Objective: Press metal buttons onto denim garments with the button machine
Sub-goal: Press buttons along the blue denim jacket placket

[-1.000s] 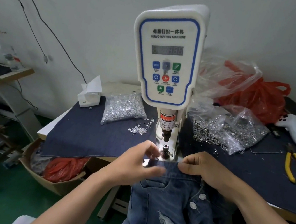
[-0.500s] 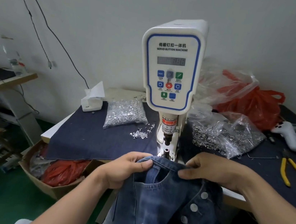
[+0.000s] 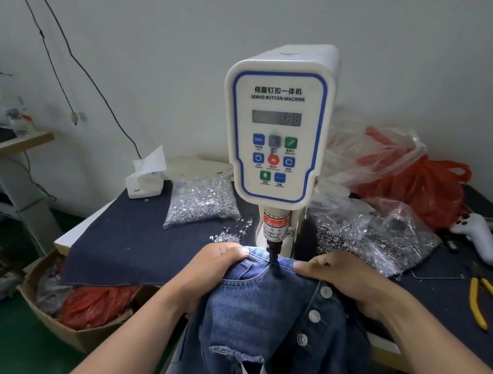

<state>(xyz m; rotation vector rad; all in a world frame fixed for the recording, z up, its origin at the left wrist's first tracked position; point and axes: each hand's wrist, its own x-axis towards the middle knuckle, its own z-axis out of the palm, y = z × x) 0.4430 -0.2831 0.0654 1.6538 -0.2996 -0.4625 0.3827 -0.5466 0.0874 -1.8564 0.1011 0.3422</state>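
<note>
Both hands, left (image 3: 219,261) and right (image 3: 341,274), pinch the denim garment (image 3: 268,321) waistband taut under the button machine (image 3: 275,134) punch. Pressing looks under way; next, hold steady, fingers clear.

Both forearms enter from the bottom edge and converge toward the centre, bare to the elbow.

Left hand (image 3: 212,268): back of the hand faces up, wrist nearly straight. The fingers are curled downward over the top edge of the denim (image 3: 268,324), knuckles raised, thumb tucked below and largely hidden. The grip is closed on the fabric.

Right hand (image 3: 343,278): back of the hand faces up, wrist bent slightly inward. The fingers (image 3: 303,268) extend leftward along the same edge and pinch it, fingertips pointing toward the left hand.

The two hands are level, apart, with a short span of the edge stretched between them.
</note>
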